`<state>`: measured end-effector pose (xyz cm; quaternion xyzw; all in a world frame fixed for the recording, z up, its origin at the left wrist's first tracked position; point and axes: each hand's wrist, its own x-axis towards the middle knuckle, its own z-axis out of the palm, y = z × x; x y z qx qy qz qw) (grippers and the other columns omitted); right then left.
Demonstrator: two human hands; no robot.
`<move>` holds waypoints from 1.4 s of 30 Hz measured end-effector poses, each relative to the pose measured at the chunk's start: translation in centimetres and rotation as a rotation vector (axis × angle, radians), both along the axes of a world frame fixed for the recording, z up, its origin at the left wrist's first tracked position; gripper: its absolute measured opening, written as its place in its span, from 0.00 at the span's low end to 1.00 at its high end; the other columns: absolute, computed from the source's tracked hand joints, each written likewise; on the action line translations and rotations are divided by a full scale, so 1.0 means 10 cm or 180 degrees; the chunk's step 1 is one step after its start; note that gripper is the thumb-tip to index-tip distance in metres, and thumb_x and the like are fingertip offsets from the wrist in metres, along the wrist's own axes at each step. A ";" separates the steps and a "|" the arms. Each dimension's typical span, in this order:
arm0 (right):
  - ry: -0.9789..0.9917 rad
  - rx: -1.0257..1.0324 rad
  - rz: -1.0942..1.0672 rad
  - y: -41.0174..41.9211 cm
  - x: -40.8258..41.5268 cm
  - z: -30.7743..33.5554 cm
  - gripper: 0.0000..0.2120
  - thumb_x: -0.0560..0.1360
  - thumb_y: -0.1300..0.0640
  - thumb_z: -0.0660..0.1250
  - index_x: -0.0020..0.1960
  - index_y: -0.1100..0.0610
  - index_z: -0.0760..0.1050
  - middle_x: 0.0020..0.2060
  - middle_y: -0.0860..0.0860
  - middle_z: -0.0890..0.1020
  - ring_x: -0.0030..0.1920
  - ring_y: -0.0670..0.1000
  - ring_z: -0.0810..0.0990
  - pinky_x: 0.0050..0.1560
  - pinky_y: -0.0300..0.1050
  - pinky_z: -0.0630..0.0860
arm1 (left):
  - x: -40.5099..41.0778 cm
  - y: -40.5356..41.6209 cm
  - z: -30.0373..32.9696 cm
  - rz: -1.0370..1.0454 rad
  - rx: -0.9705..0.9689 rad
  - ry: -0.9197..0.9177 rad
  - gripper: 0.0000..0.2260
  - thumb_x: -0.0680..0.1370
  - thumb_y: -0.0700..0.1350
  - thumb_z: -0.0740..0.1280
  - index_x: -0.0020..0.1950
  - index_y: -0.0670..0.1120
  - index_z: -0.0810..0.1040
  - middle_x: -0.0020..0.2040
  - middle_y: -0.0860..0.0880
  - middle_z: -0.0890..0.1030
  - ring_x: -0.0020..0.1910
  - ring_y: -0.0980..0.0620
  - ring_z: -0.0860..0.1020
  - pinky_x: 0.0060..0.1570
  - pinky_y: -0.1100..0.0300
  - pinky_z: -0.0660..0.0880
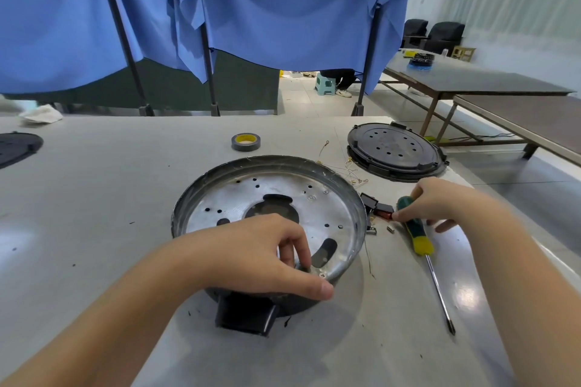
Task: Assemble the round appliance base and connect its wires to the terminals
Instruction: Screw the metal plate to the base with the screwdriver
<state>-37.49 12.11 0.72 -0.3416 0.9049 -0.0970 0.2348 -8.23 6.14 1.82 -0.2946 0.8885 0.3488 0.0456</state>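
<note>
The round appliance base [314, 213], a metal pan with holes and a dark rim, lies in the middle of the grey table. My left hand [267, 254] grips its near rim, thumb outside, fingers curled inside next to a screw [323, 274]. My right hand [440, 201] pinches a small black and copper part [384, 213] just right of the base. A green and yellow screwdriver [418, 235] lies under that hand, tip toward me. Thin wires with ring terminals [349, 171] lie loose behind the base.
A black round cover [394, 150] lies at the back right near the table edge. A roll of grey tape [246, 142] stands behind the base. Another dark disc [15, 147] sits at the far left. Small metal bits [390, 228] lie by the screwdriver. Blue curtains hang behind.
</note>
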 end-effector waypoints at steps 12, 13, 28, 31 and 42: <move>0.0539 -0.0206 0.1423 -0.13 0.32 0.02 0.08 0.67 0.55 0.77 0.36 0.48 0.78 0.35 0.45 0.80 0.35 0.43 0.77 0.31 0.34 0.68 | 0.04 -0.07 0.02 -0.0213 0.0087 0.0078 0.20 0.66 0.71 0.68 0.48 0.59 0.79 0.40 0.60 0.82 0.38 0.61 0.79 0.45 0.59 0.77; 0.0555 -0.0103 0.1476 -0.15 0.37 -0.01 0.10 0.67 0.56 0.77 0.34 0.48 0.77 0.33 0.45 0.79 0.33 0.44 0.77 0.29 0.34 0.67 | 0.04 -0.09 0.03 -0.0201 0.0079 0.0159 0.18 0.67 0.69 0.68 0.47 0.58 0.80 0.40 0.59 0.82 0.39 0.60 0.79 0.45 0.59 0.78; 0.0863 0.0179 0.1506 -0.17 0.49 -0.02 0.15 0.65 0.55 0.79 0.49 0.55 0.80 0.44 0.50 0.82 0.43 0.50 0.79 0.39 0.40 0.74 | 0.39 -0.93 -0.16 0.1906 -0.1552 0.0947 0.17 0.75 0.51 0.70 0.62 0.51 0.72 0.56 0.50 0.73 0.46 0.53 0.75 0.44 0.60 0.69; 0.0781 0.0271 0.1463 -0.16 0.49 -0.01 0.15 0.65 0.57 0.79 0.49 0.56 0.79 0.43 0.51 0.83 0.39 0.50 0.82 0.36 0.39 0.76 | 0.43 -0.98 -0.19 0.2061 -0.1251 0.0634 0.20 0.75 0.51 0.70 0.65 0.50 0.71 0.54 0.51 0.74 0.46 0.52 0.75 0.43 0.58 0.69; 0.0528 0.0223 0.1397 -0.13 0.39 0.01 0.06 0.66 0.58 0.74 0.41 0.53 0.79 0.31 0.49 0.85 0.29 0.45 0.80 0.30 0.37 0.76 | 0.46 -1.04 -0.21 0.2048 -0.1144 0.0358 0.08 0.76 0.41 0.66 0.54 0.49 0.77 0.49 0.48 0.78 0.40 0.52 0.76 0.36 0.59 0.70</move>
